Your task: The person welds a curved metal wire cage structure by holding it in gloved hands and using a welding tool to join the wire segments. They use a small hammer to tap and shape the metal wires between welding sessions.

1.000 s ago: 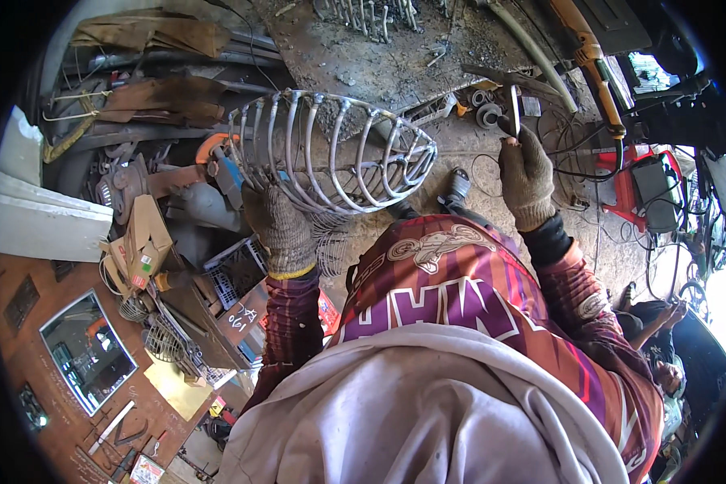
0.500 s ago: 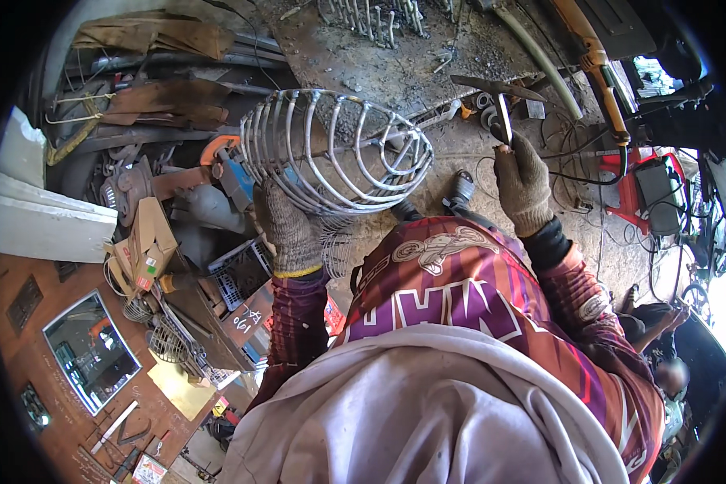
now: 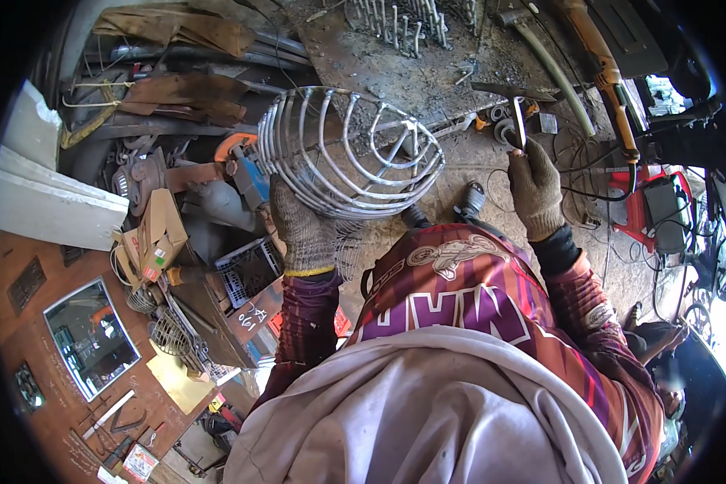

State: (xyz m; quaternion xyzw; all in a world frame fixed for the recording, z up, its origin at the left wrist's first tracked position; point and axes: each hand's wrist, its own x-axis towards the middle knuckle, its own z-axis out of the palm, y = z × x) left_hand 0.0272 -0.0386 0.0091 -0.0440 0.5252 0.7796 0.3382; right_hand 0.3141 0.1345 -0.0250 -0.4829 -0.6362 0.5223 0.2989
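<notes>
A rounded cage of bent metal rods (image 3: 348,153) hangs in front of me, its narrowing end pointing right. My left hand (image 3: 301,230), in a knitted work glove with a yellow cuff edge, is closed on the cage's lower left side; the rods hide part of the fingers. To the right of the cage, apart from it, my right hand (image 3: 536,189) is also gloved. Its fingers are wrapped round the handle of a chipping hammer (image 3: 519,121), whose long, thin dark head is uppermost.
A metal worktable (image 3: 323,48) at the far side carries upright rods (image 3: 395,24) and grit. Near its right edge lies a long-handled hammer (image 3: 552,73). A red and black machine (image 3: 661,214) with cables stands at right. Another person (image 3: 671,387) is at lower right.
The cage has tipped slightly in my left hand, so its narrow end shows more toward me. My right hand still holds the hammer. The whole view has shifted a little.
</notes>
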